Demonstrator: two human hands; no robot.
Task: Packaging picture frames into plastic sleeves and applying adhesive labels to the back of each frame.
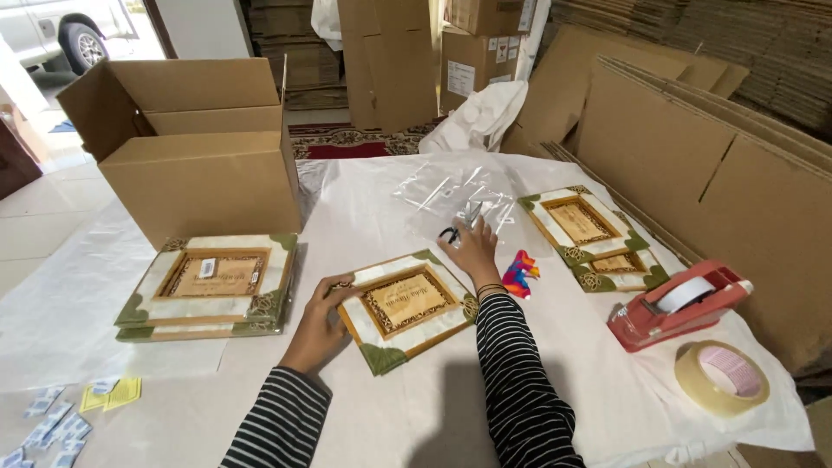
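My left hand (316,325) rests on the left edge of a flat decorated box (406,305) with a white, green and gold cover, holding it on the white-covered table (407,416). My right hand (475,250) reaches past the box's far corner and lies on a pair of scissors (459,224) with black handles. The scissors sit at the near edge of a pile of clear plastic bags (455,195). I cannot tell whether the fingers have closed around the scissors.
A stack of similar boxes (212,286) lies at the left, another stack (594,238) at the right. An open cardboard carton (195,143) stands behind. A red tape dispenser (680,303), a tape roll (721,377), a colourful small item (520,273) and small packets (61,416) lie about.
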